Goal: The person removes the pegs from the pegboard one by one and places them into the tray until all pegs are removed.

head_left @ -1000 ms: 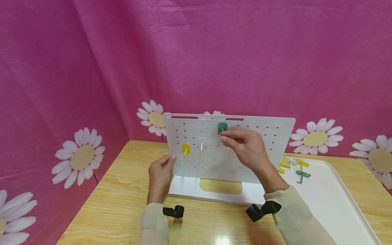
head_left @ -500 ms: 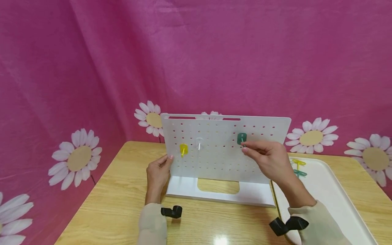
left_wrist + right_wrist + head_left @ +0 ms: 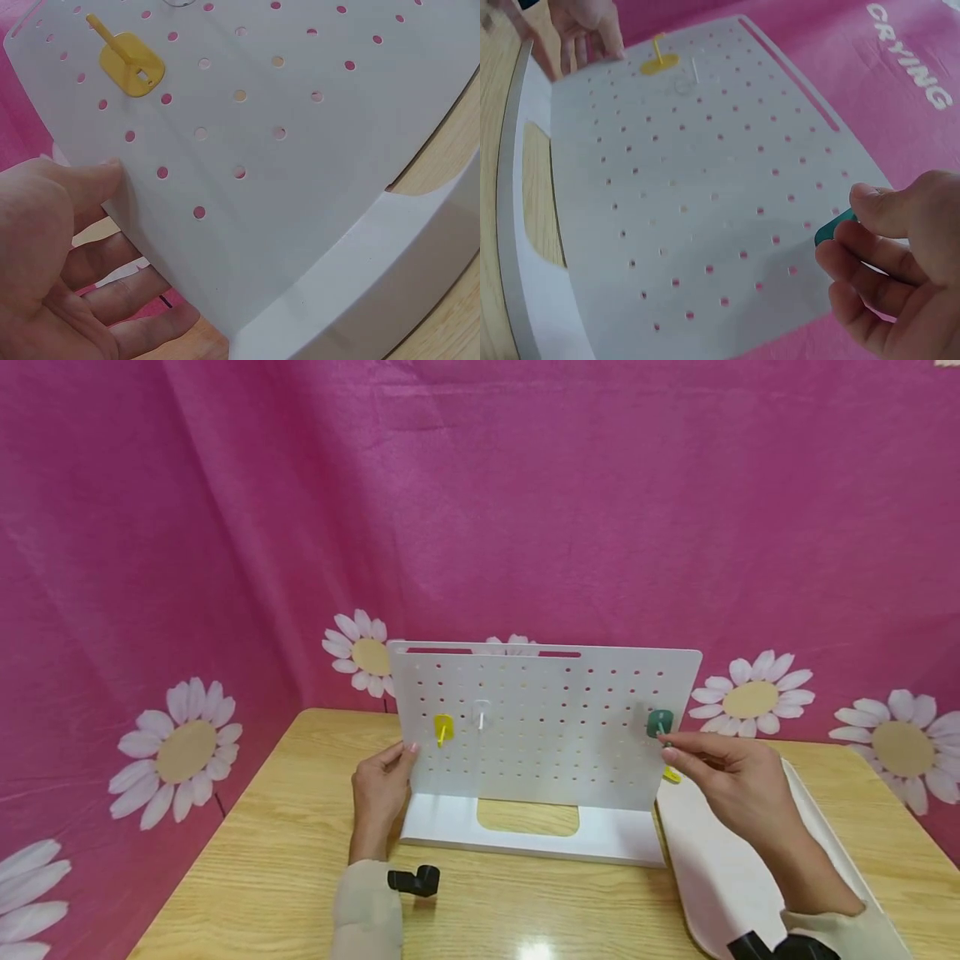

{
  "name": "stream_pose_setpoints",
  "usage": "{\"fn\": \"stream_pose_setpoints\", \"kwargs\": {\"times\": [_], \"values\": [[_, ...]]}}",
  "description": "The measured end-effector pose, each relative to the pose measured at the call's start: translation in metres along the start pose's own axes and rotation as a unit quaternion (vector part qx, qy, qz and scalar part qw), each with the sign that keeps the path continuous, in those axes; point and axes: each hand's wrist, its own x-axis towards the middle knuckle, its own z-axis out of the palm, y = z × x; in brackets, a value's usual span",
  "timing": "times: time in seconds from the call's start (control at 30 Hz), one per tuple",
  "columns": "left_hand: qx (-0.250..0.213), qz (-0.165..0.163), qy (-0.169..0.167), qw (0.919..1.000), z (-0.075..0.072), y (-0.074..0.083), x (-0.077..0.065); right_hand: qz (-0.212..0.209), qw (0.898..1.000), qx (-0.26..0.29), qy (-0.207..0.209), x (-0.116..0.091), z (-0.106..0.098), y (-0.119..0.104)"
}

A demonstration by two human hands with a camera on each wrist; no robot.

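Note:
A white pegboard (image 3: 540, 735) stands upright on its white base. My left hand (image 3: 378, 789) grips its left edge, thumb on the front face and fingers behind, as the left wrist view shows. My right hand (image 3: 738, 789) pinches a green hook (image 3: 659, 722) by its stem near the board's right edge; I cannot tell whether its plate touches the board. In the right wrist view the fingers hide most of this green hook (image 3: 832, 229). A yellow hook (image 3: 443, 728) and a clear hook with a white stem (image 3: 481, 717) hang on the board's left part.
A white tray (image 3: 716, 868) lies right of the pegboard, partly beneath my right arm. Part of another yellow hook (image 3: 671, 775) shows on it. The wooden table (image 3: 480, 910) runs along the front, and a pink floral cloth (image 3: 540, 527) hangs behind.
My right hand has carried the green hook rightward and a little down across the board, from its upper middle to its right edge. My left hand keeps its hold on the pegboard.

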Motion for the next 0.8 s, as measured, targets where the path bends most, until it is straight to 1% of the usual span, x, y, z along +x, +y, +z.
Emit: {"fn": "stream_pose_setpoints", "kwargs": {"times": [0.2,0.47,0.6,0.8], "values": [[-0.003,-0.003,-0.004,1.0000,0.000,0.001,-0.001,0.019,1.000,-0.006,0.007,-0.008,-0.014,0.014],[-0.010,-0.018,-0.013,0.9997,-0.002,0.001,0.001,0.053,0.998,-0.038,0.009,-0.014,-0.027,0.034],[-0.009,-0.018,-0.011,0.9997,-0.002,0.001,0.002,0.073,0.996,-0.054,-0.001,-0.014,-0.030,0.051],[-0.016,-0.020,-0.015,0.9996,-0.001,0.001,0.001,0.120,0.991,-0.058,-0.026,-0.013,-0.032,0.074]]}}
